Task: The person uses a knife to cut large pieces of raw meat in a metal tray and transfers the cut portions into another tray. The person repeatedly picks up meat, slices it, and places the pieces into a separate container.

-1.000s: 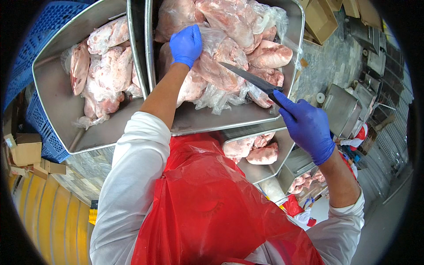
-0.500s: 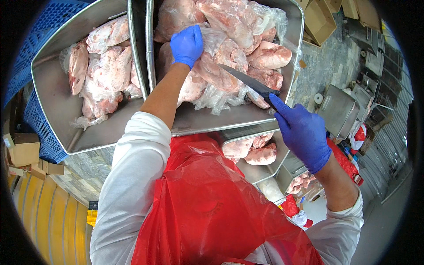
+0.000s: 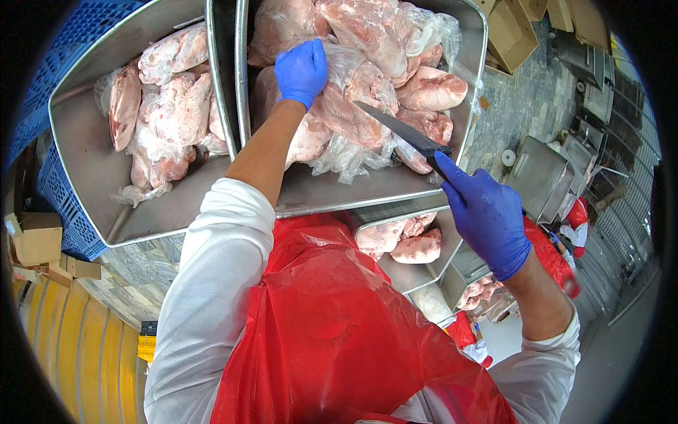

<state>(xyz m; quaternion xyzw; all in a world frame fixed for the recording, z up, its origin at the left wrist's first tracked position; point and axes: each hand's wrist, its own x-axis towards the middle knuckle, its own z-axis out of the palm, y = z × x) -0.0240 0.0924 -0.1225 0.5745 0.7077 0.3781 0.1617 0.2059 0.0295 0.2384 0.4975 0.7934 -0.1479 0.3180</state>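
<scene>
My right hand (image 3: 487, 215), in a blue glove, is closed round the dark handle of a knife (image 3: 402, 132). The blade points up and left over the meat, toward my left hand. My left hand (image 3: 301, 71), also blue-gloved, is closed in a fist on clear plastic film (image 3: 340, 62) that lies over the meat; its fingertips are partly hidden. Large pale pink pieces of meat (image 3: 367, 32), some with crumpled film about them, fill much of the metal tub (image 3: 353, 200) in front of me.
On the left, a second metal tub (image 3: 81, 152) holds several meat pieces (image 3: 173, 106). Below the front tub's edge is another container of meat (image 3: 417, 247). Blue crates (image 3: 67, 205) and cardboard boxes (image 3: 39, 240) stand at the left. People in red and white (image 3: 547, 251) are at the right.
My right hand and the knife have shifted very slightly right and down. My left hand stays at nearly the same spot on the film. People in the background have moved a little.
</scene>
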